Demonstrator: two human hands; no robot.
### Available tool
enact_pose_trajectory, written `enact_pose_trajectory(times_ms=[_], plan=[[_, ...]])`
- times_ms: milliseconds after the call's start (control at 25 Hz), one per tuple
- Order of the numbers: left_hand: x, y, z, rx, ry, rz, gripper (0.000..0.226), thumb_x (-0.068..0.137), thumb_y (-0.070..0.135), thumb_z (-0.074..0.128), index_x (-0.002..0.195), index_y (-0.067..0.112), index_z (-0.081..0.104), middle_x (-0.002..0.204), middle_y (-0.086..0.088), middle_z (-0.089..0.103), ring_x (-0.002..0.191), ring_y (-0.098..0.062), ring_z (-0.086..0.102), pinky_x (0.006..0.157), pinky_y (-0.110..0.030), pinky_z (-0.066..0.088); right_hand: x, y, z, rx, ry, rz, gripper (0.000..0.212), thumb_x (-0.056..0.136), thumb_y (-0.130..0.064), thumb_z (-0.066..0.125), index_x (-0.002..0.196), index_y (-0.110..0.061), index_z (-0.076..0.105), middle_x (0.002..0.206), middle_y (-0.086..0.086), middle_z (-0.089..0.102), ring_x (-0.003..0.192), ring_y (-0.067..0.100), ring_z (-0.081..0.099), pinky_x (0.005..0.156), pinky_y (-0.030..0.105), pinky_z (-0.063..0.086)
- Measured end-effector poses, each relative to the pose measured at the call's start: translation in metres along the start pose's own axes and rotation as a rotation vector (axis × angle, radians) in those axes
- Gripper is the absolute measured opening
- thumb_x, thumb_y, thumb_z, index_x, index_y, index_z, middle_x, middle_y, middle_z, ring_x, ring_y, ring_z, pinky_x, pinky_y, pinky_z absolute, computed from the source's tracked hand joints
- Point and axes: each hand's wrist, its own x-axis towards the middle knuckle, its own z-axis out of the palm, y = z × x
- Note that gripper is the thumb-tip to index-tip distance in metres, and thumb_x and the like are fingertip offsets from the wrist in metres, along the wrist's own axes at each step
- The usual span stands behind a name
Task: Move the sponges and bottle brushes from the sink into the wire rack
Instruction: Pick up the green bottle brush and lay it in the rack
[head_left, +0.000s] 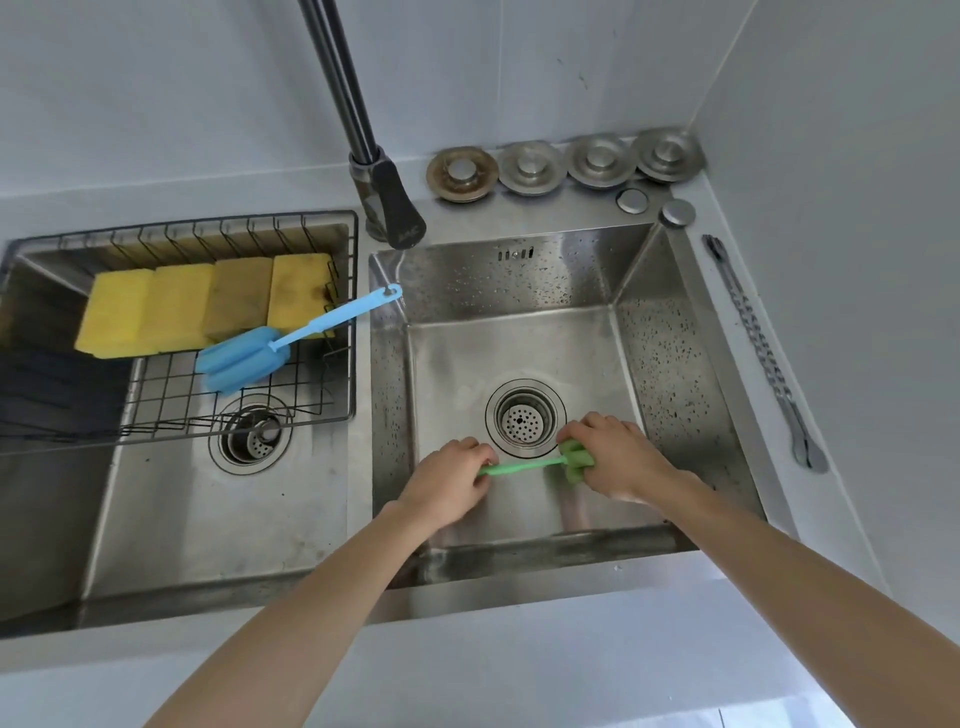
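Observation:
A green bottle brush (530, 465) lies low in the right sink basin (654, 358), just in front of its drain. My left hand (449, 480) is closed on the handle end and my right hand (621, 457) is closed on the green sponge head. The wire rack (343, 332) spans the left basin. In it lie several yellow sponges (208, 304) side by side, and a blue bottle brush (244, 358) rests across them with its handle sticking out over the rack's right edge.
The tap (387, 208) stands between the two basins at the back. Several metal drain stoppers (566, 163) line the back ledge. A metal chain-like tool (763, 353) lies on the right counter. The left basin's drain (252, 434) shows below the rack.

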Motion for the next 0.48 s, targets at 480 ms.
enact_pose_trajectory(times_ms=[480], plan=[[-0.056, -0.011, -0.103, 0.012, 0.441, 0.156, 0.023, 0.084, 0.031, 0.059, 0.102, 0.02, 0.068, 0.094, 0.001, 0.072, 0.082, -0.016, 0.066, 0.071, -0.037, 0.055, -0.019, -0.051, -0.047, 0.131, 0.253, -0.128, 0.048, 0.081, -0.015, 0.056, 0.127, -0.024, 0.046, 0.125, 0.005, 0.051, 0.117, 0.026, 0.049, 0.105, 0.039, 0.037]])
